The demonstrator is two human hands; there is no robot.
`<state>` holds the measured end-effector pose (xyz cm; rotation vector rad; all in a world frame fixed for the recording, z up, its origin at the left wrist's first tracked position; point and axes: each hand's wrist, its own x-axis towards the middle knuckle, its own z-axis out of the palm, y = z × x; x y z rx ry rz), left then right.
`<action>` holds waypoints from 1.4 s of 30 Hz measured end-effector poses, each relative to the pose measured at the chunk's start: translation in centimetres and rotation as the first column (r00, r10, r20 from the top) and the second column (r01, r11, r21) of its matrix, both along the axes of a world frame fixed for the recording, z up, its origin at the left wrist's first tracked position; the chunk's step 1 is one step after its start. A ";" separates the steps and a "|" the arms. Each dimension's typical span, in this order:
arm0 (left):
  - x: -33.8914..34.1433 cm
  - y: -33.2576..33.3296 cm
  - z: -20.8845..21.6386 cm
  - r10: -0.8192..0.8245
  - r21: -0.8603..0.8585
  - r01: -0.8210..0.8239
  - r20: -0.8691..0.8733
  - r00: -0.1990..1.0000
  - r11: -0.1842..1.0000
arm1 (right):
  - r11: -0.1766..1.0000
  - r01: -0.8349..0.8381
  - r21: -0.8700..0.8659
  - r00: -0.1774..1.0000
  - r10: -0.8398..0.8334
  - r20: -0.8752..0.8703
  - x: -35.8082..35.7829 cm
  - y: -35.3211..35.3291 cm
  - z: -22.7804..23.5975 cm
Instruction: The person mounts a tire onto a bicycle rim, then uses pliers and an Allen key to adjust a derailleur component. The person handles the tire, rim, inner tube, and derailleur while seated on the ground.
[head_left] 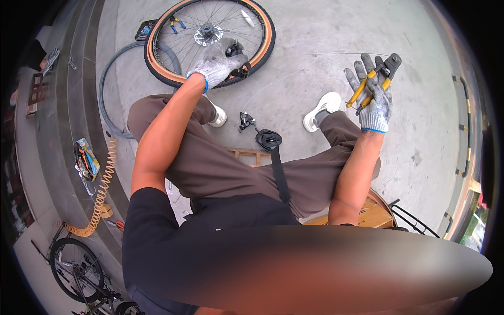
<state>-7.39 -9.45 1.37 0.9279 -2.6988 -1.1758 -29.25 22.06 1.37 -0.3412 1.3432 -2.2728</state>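
Note:
My left hand, in a grey work glove with a blue cuff, is closed round a black bicycle part at the near edge of a wheel. The glove hides much of that part, so I cannot tell its exact kind. The wheel lies flat, with a tan-walled tyre and a disc rotor at its hub. Off to the right, my gloved right hand holds yellow-handled cable cutters across the palm under the thumb, its other fingers stretched out.
Between my shoes lies a black brake lever beside a coiled black cable. Blue-handled pliers rest by the wheel spokes. A grey tyre lies left of it. Steps, a coiled orange hose and a bicycle are further left.

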 end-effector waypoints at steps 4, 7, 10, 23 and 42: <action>-0.3 -0.5 -2.0 0.000 0.089 -0.006 0.064 0.998 0.996 | 0.995 0.038 -0.090 0.987 -0.024 0.156 -0.1 0.6 -0.7; -0.8 -0.8 -5.3 0.020 0.275 -0.067 0.170 0.985 0.959 | 0.969 0.110 0.223 0.994 -0.108 -0.021 -0.2 0.0 -2.6; -1.7 0.7 -8.9 0.165 0.654 -0.190 0.100 0.981 0.732 | 0.969 -0.092 0.230 0.978 0.045 0.205 0.3 -1.3 -4.1; -3.0 2.6 -13.5 0.020 0.698 -0.180 0.231 0.973 0.693 | 0.867 -0.451 0.212 0.862 0.361 0.357 5.4 -4.5 -7.0; 7.3 6.7 -43.5 -0.053 0.648 -0.679 0.736 0.675 0.343 | 0.820 -0.426 0.382 0.900 0.343 0.269 5.5 -4.2 -7.0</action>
